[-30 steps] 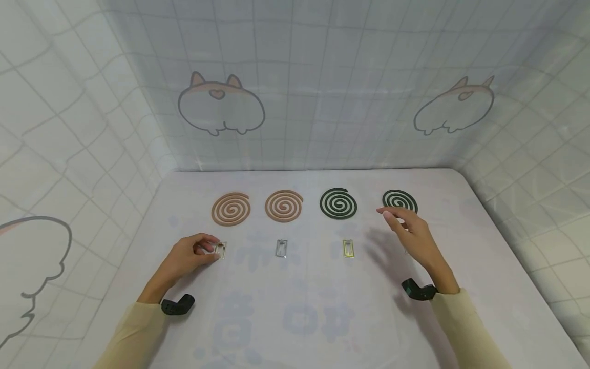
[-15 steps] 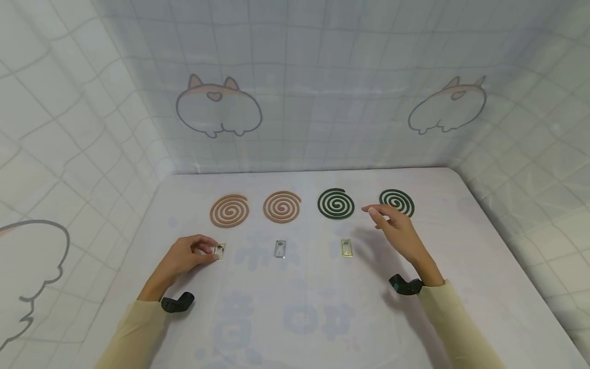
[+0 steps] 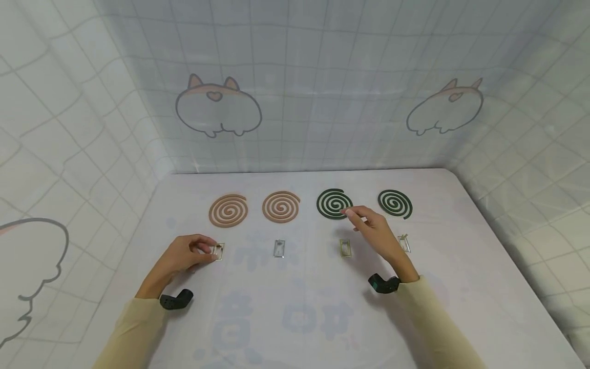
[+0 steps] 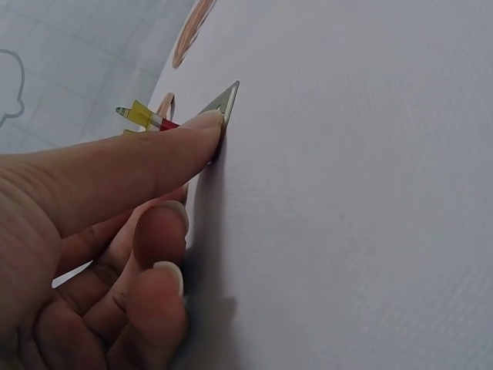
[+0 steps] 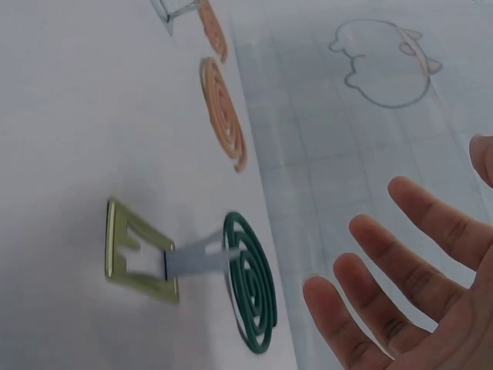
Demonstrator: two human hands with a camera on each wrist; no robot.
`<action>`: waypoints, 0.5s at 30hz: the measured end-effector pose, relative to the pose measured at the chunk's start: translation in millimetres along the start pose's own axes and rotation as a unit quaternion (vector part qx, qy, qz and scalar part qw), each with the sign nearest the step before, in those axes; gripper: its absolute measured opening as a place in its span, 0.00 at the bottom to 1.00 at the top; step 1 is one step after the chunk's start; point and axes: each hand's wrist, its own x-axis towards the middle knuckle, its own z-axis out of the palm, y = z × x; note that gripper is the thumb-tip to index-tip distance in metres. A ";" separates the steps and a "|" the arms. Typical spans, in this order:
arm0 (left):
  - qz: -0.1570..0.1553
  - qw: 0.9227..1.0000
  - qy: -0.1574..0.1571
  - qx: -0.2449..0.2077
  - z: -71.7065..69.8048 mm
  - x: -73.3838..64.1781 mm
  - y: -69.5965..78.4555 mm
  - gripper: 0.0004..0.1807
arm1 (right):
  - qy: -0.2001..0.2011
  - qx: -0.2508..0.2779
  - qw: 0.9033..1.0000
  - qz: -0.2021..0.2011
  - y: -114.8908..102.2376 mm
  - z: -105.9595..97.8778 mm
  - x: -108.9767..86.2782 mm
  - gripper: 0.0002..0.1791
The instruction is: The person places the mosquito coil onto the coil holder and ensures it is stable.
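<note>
At the table's left, my left hand (image 3: 184,255) pinches the edge of a small metal mosquito coil stand (image 3: 220,249). The left wrist view shows the thumb on its plate, with a yellow and red upright piece (image 4: 139,114) beyond. My right hand (image 3: 377,234) hovers by the third mosquito coil (image 3: 331,197), a dark green spiral lying flat, its fingertips overlapping the coil's edge in the head view. Spread, relaxed fingers (image 5: 420,277) holding nothing appear in the right wrist view. A yellowish stand (image 3: 345,248) with its tab raised stands below that coil.
Two tan coils (image 3: 228,210) lie at the left of the row, and another green coil (image 3: 395,203) lies at the right end. A silver stand (image 3: 279,248) and a partly covered stand (image 3: 404,244) rest nearer the front. Cloth walls (image 3: 295,128) surround the table's back and sides.
My right hand has moved left, from the rightmost green coil to the third coil, uncovering the rightmost coil and stand. My left hand stays on its stand.
</note>
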 end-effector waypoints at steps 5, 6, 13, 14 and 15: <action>-0.004 1.000 -0.005 -0.008 -0.7 -1.7 0.0 0.26 | -0.003 -0.012 1.000 -0.004 -5.6 11.2 5.4 0.24; -0.003 1.000 -0.004 -0.008 -0.7 -2.0 -0.4 0.26 | -0.005 -0.014 1.000 -0.006 -7.2 13.1 6.5 0.24; -0.005 1.000 -0.004 -0.004 -1.2 -1.9 -6.3 0.27 | -0.026 -0.017 0.999 -0.024 -19.3 26.7 14.5 0.21; -0.005 1.000 -0.004 -0.006 -1.3 -1.8 -7.0 0.27 | -0.028 -0.017 0.999 -0.026 -21.3 28.7 15.6 0.21; -0.004 1.000 -0.005 -0.007 -1.4 -1.7 -7.5 0.27 | -0.032 -0.013 0.999 -0.028 -23.0 30.7 16.7 0.22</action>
